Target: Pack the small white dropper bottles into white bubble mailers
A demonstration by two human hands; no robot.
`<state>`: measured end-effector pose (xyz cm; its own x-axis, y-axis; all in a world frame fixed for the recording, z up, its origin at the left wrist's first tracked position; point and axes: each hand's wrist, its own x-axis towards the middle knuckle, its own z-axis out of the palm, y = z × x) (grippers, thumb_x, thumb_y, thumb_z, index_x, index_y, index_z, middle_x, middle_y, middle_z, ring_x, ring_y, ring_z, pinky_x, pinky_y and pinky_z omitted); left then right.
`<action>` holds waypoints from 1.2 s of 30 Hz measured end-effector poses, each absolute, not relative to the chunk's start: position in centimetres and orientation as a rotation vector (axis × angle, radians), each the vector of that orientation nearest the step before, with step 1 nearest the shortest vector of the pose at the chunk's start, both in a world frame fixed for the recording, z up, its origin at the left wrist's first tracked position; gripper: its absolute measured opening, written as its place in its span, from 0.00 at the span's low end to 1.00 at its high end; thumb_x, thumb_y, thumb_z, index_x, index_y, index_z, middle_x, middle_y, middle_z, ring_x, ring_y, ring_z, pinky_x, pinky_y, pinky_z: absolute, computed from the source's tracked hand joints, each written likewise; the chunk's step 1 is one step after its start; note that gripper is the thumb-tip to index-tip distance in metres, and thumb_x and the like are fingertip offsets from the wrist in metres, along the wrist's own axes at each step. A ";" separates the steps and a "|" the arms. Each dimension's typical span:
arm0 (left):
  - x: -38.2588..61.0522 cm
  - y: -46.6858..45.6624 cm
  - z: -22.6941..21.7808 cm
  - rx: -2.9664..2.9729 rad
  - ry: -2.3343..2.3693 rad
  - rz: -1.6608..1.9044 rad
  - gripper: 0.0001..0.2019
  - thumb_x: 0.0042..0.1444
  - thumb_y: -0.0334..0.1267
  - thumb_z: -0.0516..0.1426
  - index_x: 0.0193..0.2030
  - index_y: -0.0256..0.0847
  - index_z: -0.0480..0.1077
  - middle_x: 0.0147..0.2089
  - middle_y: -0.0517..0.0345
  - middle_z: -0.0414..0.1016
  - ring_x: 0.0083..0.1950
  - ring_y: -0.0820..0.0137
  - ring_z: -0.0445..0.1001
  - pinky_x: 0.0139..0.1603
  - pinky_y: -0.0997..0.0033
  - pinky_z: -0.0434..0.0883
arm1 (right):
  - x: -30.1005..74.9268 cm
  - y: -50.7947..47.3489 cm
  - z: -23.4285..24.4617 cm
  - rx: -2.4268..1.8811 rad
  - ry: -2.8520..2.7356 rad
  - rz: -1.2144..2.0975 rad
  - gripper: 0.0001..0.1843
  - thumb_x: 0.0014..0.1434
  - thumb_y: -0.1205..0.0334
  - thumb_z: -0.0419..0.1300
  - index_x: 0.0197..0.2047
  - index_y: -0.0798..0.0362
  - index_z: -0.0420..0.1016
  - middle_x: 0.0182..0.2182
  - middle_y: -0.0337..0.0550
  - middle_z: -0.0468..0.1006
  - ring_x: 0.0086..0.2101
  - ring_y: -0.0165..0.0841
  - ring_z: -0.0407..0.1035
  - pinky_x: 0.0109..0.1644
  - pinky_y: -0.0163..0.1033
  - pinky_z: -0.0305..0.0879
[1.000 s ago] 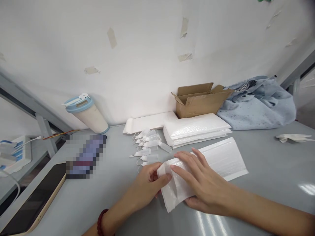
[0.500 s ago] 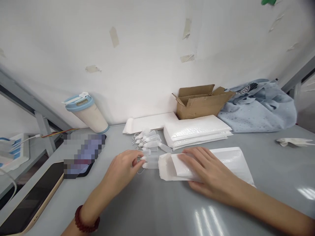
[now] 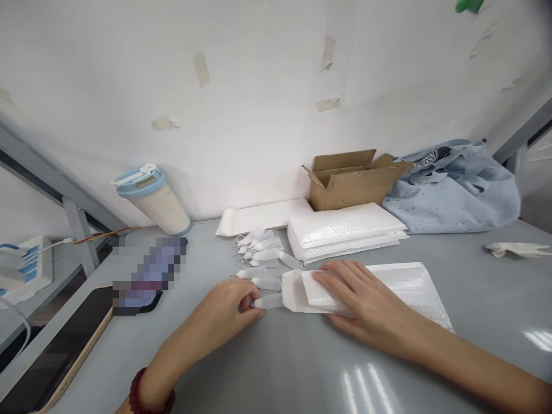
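Note:
My left hand (image 3: 230,307) pinches the cap end of a small translucent squeeze bottle (image 3: 271,301) that lies at the table's middle. The bottle's far end meets the mouth of a white bubble mailer (image 3: 407,282). My right hand (image 3: 357,290) is closed over that mailer, fingers on top and thumb at the near side, with the flap (image 3: 294,292) folded out to the left. Just beyond my left fingers lie two more bottles, one of them a clear squeeze bottle (image 3: 267,283). Farther back is a pile of similar bottles (image 3: 263,244) with thin loops at their caps.
Behind the pile lie a single white mailer (image 3: 265,217) and a stack of mailers (image 3: 345,227). An open cardboard box (image 3: 353,187) and a blue cloth bag (image 3: 452,195) stand by the wall. A tumbler (image 3: 161,204) and two phones, one a dark phone (image 3: 60,345), are at left.
My left hand has moved slightly nearer and to the right, drawing one bottle apart from the two beside it. My right hand keeps its grip on the mailer.

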<state>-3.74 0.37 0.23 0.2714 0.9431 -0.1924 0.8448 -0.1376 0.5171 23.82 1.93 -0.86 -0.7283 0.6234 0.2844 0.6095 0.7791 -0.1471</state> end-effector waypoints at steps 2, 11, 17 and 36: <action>-3.8 0.3 0.2 1.992 1.599 0.228 0.07 0.52 0.41 0.56 0.30 0.41 0.70 0.29 0.61 0.69 0.33 0.66 0.68 0.31 0.72 0.61 | 23.8 2.0 -0.9 -0.949 -2.654 0.062 0.26 0.52 0.72 0.57 0.55 0.57 0.64 0.48 0.54 0.68 0.48 0.44 0.62 0.48 0.50 0.65; -5.2 0.8 2.7 1.813 1.628 0.492 0.07 0.48 0.41 0.61 0.30 0.40 0.74 0.31 0.60 0.72 0.33 0.69 0.67 0.34 0.73 0.63 | 23.5 2.5 -1.9 -0.906 -2.571 0.098 0.28 0.48 0.74 0.55 0.54 0.57 0.64 0.47 0.54 0.71 0.46 0.44 0.65 0.47 0.52 0.67; -2.3 0.2 0.2 1.883 1.490 0.443 0.05 0.51 0.36 0.60 0.32 0.39 0.77 0.27 0.59 0.72 0.29 0.70 0.67 0.31 0.73 0.63 | 23.0 2.6 -1.9 -0.937 -2.554 0.216 0.30 0.45 0.76 0.55 0.54 0.57 0.65 0.47 0.52 0.71 0.46 0.42 0.64 0.49 0.49 0.65; -3.6 1.6 -1.0 2.080 1.506 0.822 0.07 0.58 0.35 0.55 0.37 0.40 0.76 0.37 0.53 0.78 0.34 0.67 0.72 0.30 0.72 0.67 | 23.6 2.9 -1.3 -0.980 -2.566 0.456 0.27 0.51 0.68 0.61 0.56 0.56 0.66 0.46 0.52 0.69 0.46 0.43 0.64 0.49 0.49 0.65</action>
<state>-3.64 1.61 -0.99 0.2295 0.9510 0.2073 0.6886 -0.3092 0.6560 23.58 2.92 -1.31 -0.6971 0.6854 0.2104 0.5709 0.7082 -0.4153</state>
